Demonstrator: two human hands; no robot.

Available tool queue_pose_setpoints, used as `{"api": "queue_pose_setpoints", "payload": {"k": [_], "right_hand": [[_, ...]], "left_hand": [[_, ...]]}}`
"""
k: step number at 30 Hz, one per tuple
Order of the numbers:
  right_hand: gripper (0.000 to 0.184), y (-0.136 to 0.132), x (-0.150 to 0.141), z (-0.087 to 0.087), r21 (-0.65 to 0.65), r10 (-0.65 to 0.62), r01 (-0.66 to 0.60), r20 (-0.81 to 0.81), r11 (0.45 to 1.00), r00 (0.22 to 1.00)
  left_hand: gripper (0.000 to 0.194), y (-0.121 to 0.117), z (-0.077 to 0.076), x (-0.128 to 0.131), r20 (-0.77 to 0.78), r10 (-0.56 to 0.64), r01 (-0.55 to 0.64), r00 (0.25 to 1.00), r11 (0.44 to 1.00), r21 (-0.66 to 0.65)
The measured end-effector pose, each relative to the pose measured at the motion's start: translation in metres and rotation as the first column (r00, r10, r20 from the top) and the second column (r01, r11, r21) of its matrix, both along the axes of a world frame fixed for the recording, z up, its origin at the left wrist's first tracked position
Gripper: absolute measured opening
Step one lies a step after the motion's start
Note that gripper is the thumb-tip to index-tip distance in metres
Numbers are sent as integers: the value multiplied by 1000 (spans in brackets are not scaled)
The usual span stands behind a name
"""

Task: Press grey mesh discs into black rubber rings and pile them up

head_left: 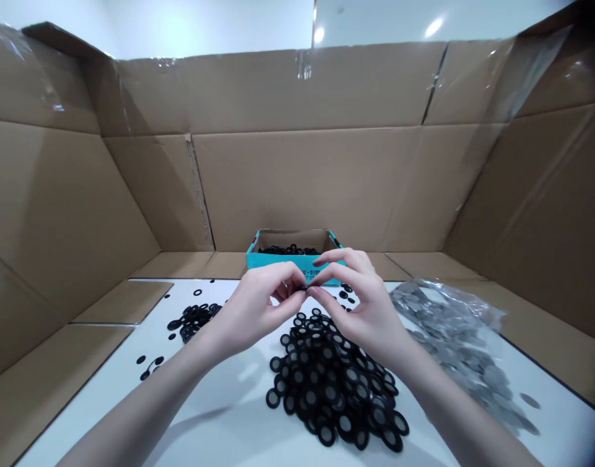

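Observation:
Above the table, my left hand [265, 305] and my right hand [360, 295] meet fingertip to fingertip. Thumb and index finger of each pinch a small black piece [307, 288], seen edge-on and mostly covered by the fingers. It looks like one of the black rings, though its centre does not show. The other fingers of my right hand are raised and spread; those of my left are curled. Just below lies a large pile of black rings with grey mesh centres [326, 379], partly behind my right hand and forearm.
A turquoise-edged box [278, 261] holding black rings stands at the back. Left lies a smaller heap of black rings [197, 321] with loose black pieces around. Right are grey discs [477, 370] and a clear plastic bag [443, 305] of them. Cardboard walls [307, 188] enclose the white table [219, 415].

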State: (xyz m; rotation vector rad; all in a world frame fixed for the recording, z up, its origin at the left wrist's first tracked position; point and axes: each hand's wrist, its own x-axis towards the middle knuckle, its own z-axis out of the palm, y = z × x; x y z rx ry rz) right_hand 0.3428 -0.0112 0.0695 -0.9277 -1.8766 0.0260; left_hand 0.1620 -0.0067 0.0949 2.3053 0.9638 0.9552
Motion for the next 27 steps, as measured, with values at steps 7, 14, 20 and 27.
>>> {"api": "queue_pose_setpoints", "payload": {"k": [7, 14, 20, 27], "right_hand": [[11, -1, -2, -1, 144, -21, 15, 35, 990, 999], [11, 2, -3, -2, -120, 128, -164, -260, 979, 957], [27, 5, -2, -2, -413, 256, -479, -487, 775, 835], [25, 1, -3, 2, -460, 337, -626, -565, 629, 753]], "left_hand": [[13, 1, -2, 1, 86, -18, 25, 996, 997, -78], [16, 2, -4, -1, 158, -112, 107, 981, 993, 40], [17, 3, -3, -2, 108, -95, 60, 990, 954, 295], [19, 3, -3, -7, 23, -111, 94, 994, 921, 377]]}}
